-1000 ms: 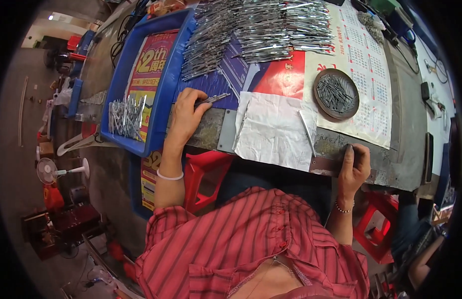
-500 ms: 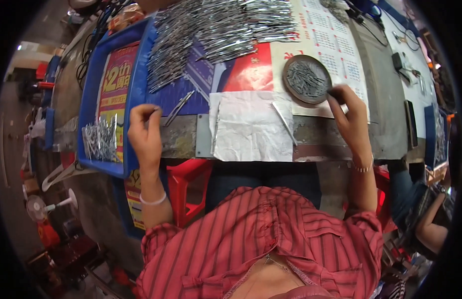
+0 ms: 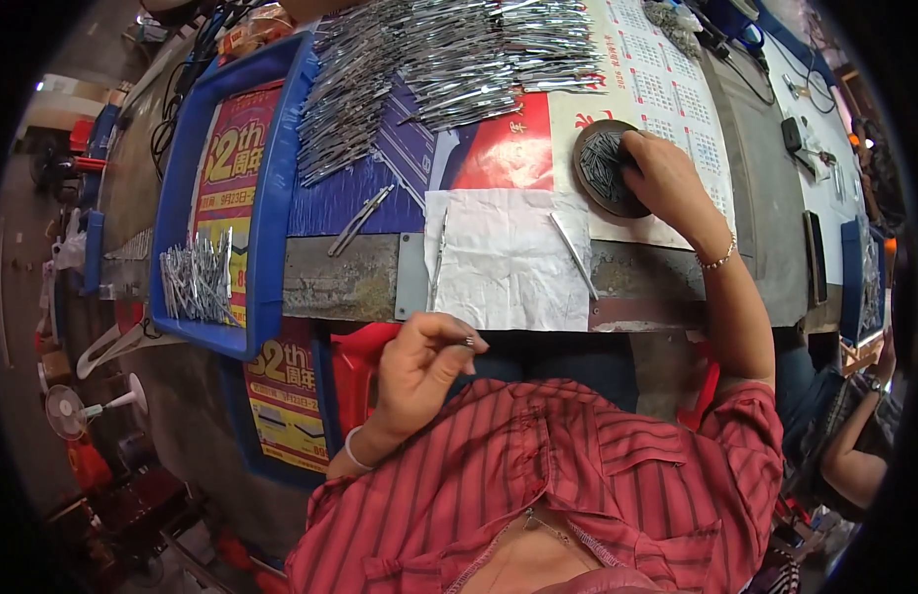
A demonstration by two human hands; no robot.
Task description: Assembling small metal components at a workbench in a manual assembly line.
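My left hand [image 3: 419, 371] is in front of the table edge, thumb and fingers pinched on a small metal piece [image 3: 469, 342] too small to name. My right hand [image 3: 675, 183] reaches into a round brown dish [image 3: 622, 210] heaped with small grey metal pins [image 3: 603, 166]. Its fingers are drawn together among the pins, their tips partly hidden. Between the hands, a creased white paper [image 3: 509, 262] lies at the table edge. One slim metal strip [image 3: 574, 255] rests on its right side, another [image 3: 439, 259] along its left.
Rows of shiny slim metal pieces [image 3: 449, 64] cover the far table. Left stands a blue tray [image 3: 271, 198] with a bunch of similar pieces [image 3: 197, 282]. Two slim pieces [image 3: 362, 220] lie beside the paper. A calendar sheet [image 3: 667, 89] lies under the dish. At far right a person's arm [image 3: 855, 436] shows.
My left hand has moved from beside the blue tray rightward and toward my body. My right hand has gone from the dish's edge into the pins.
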